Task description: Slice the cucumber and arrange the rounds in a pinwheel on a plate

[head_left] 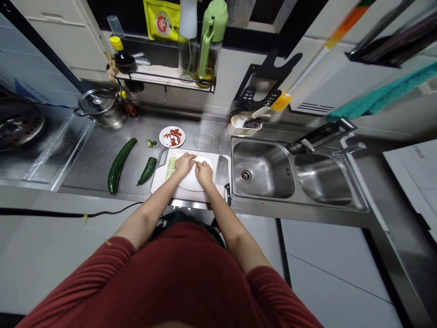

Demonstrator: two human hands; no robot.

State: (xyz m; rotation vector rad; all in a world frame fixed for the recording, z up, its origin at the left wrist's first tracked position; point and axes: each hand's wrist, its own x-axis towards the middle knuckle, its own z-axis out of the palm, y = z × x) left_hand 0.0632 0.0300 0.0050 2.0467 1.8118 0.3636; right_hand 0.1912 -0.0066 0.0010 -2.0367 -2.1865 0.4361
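Note:
Over a white plate (187,183) on the cutting board (159,184), my left hand (184,165) and my right hand (204,173) meet with bent fingers. Between their fingertips shows a small pale green bit, which looks like a cucumber slice (195,159); the fingers mostly hide it. Left of the plate, overlapping cucumber slices (171,167) lie in a row on the board. A kitchen knife (223,172) rests along the board's right side, its black handle toward me. To the left of the board are a cut cucumber (147,171) and a long whole cucumber (122,165).
Behind the board stand a small plate of chopped red pieces (172,136) and green cucumber ends (152,143). A double sink (262,168) adjoins on the right. A lidded pot (100,109) is at the back left, below a shelf of bottles (164,75).

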